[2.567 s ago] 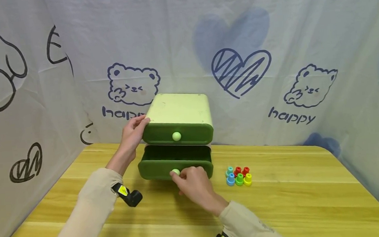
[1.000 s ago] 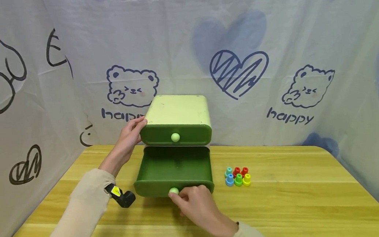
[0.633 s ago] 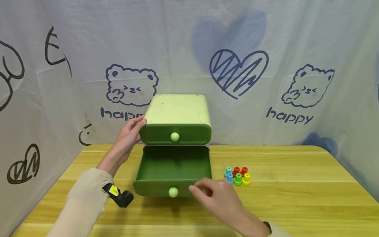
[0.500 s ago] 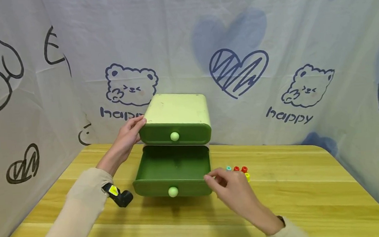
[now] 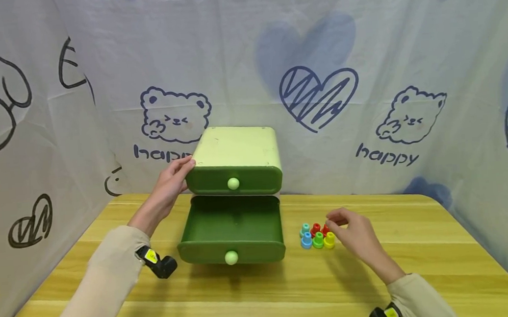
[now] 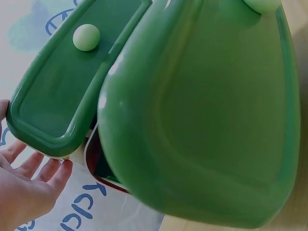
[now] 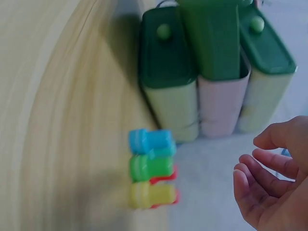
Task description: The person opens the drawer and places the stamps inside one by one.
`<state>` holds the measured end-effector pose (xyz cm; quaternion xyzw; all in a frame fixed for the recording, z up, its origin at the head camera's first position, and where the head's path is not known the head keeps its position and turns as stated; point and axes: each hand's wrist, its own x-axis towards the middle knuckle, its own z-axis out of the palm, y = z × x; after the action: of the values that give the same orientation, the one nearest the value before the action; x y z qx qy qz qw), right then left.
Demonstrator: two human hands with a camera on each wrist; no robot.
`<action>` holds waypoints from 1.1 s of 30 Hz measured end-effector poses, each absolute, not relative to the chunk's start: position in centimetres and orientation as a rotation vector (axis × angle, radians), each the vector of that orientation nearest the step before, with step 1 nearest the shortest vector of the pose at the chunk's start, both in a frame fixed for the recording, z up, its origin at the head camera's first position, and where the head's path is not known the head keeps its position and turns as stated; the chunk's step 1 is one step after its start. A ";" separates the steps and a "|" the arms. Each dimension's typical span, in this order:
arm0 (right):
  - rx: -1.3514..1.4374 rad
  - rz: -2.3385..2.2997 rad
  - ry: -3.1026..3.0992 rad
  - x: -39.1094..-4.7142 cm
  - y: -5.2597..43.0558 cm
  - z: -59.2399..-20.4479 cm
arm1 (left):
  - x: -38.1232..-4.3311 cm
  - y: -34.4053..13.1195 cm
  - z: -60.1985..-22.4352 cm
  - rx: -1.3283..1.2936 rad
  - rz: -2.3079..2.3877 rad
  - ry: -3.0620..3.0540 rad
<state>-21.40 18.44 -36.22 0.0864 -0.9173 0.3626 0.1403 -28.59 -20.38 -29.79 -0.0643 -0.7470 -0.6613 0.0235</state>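
Note:
A pale green drawer cabinet [image 5: 237, 147] stands on the table, its middle drawer [image 5: 198, 253] pulled far out and bare inside. My left hand [image 5: 169, 186] holds the cabinet's upper left corner; in the left wrist view the fingertips [image 6: 61, 168] meet its side. To the right are small stepped pegs: blue [image 5: 306, 241], green [image 5: 318, 241], yellow [image 5: 329, 241], teal [image 5: 304, 230] and two red, one [image 5: 315, 230] in plain sight, the other partly hidden by my right hand [image 5: 358, 234]. That hand hovers over the pegs, fingers loosely bent, holding nothing.
The top drawer [image 5: 255, 180] is closed. A bottom drawer [image 7: 161, 57], also closed, shows in the right wrist view, below the pulled-out one. The wooden table [image 5: 410, 246] runs back to a printed cloth [image 5: 238, 56], which also hangs at both sides.
The right hand pulled the middle drawer further out by its knob, let go, then moved right and back to the pegs. The left hand has stayed at the cabinet's corner.

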 end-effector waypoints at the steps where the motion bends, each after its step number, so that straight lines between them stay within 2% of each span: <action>1: 0.235 1.052 -2.659 -21.6 18.7 -36.5 | -28.6 -20.4 -29.8 -0.197 -2.048 -2.313; 12: 0.085 1.250 -2.721 -23.5 20.9 -39.7 | -28.6 -20.3 -29.8 -0.205 -2.047 -2.315; 22: -0.024 1.444 -2.720 -24.3 20.6 -41.5 | -28.7 -20.3 -29.8 -0.211 -2.051 -2.294; 33: -0.002 1.342 -2.775 -24.7 21.2 -42.8 | -28.6 -20.3 -29.9 -0.205 -2.057 -2.285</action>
<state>-24.71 21.18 -42.78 -0.0005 -0.8998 0.4353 0.0296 -28.59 -20.31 -29.90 -0.0667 -0.7413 -0.6672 0.0301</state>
